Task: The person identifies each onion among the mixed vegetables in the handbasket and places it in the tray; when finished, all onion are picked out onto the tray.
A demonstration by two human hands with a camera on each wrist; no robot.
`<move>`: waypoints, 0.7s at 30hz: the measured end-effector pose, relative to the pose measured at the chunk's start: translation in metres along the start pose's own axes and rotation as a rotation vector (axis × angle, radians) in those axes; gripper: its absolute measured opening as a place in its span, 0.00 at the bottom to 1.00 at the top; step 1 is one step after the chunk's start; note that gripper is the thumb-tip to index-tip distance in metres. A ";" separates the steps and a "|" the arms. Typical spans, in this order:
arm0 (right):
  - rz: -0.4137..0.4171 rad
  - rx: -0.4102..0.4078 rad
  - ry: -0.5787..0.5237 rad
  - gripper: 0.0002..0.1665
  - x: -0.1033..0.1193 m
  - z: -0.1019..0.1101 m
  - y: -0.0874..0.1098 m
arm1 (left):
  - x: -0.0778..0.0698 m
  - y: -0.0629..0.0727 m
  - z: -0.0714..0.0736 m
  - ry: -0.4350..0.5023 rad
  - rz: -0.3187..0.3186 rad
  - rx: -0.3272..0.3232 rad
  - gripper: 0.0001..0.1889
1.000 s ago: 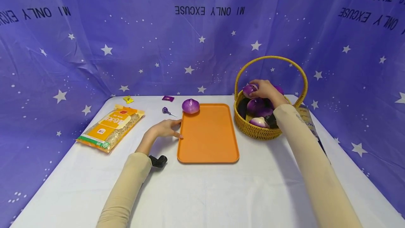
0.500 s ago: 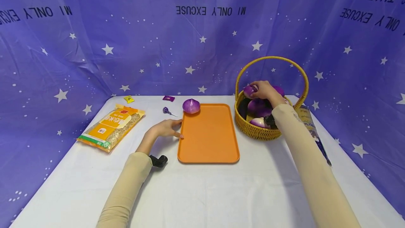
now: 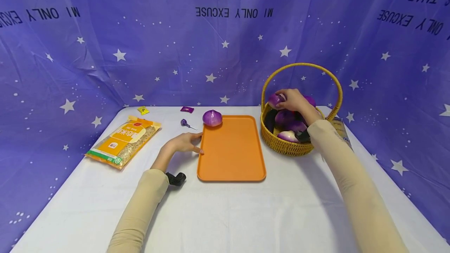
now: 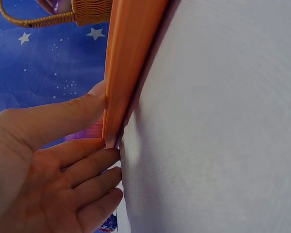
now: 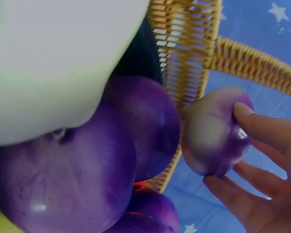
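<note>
Onion point(image 3: 275, 101) held at basket point(image 3: 290, 150) rim

Head view: the right hand point(image 3: 294, 100) grips the onion near the handle point(image 3: 301, 64), where a snag could knock it loose. Purple vegetables point(image 3: 284, 118) lie in the basket; a second onion point(image 3: 212, 118) sits on the tray's point(image 3: 232, 151) far left corner, liable to roll if bumped.

Left wrist: the left hand's point(image 4: 63, 179) extended fingers touch the tray's edge.

Right wrist: thumb and fingertips pinch glossy skin that could slip.

White table point(image 3: 228, 218) | tray point(image 3: 233, 151) | basket point(image 3: 286, 149) | bag point(image 3: 124, 142) | lollipop point(image 3: 184, 122) | yellow sweet point(image 3: 143, 110) | purple sweet point(image 3: 187, 109)
</note>
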State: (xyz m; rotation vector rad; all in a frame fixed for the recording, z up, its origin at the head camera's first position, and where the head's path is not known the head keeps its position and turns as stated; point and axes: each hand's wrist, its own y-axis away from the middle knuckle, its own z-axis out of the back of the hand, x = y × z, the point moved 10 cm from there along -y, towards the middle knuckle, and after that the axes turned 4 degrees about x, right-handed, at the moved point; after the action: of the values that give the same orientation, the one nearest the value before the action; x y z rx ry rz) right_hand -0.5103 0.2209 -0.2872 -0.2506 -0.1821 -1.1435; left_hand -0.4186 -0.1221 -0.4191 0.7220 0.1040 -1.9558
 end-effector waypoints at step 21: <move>0.200 -0.267 -0.176 0.33 0.063 0.013 0.075 | -0.003 0.002 0.000 0.012 -0.014 0.010 0.46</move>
State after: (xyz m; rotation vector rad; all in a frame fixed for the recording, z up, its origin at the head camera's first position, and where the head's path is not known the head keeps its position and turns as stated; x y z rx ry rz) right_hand -0.4163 0.1992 -0.2657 -0.5948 -0.1547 -0.9453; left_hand -0.4161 -0.1210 -0.4174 0.7413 0.1066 -1.9669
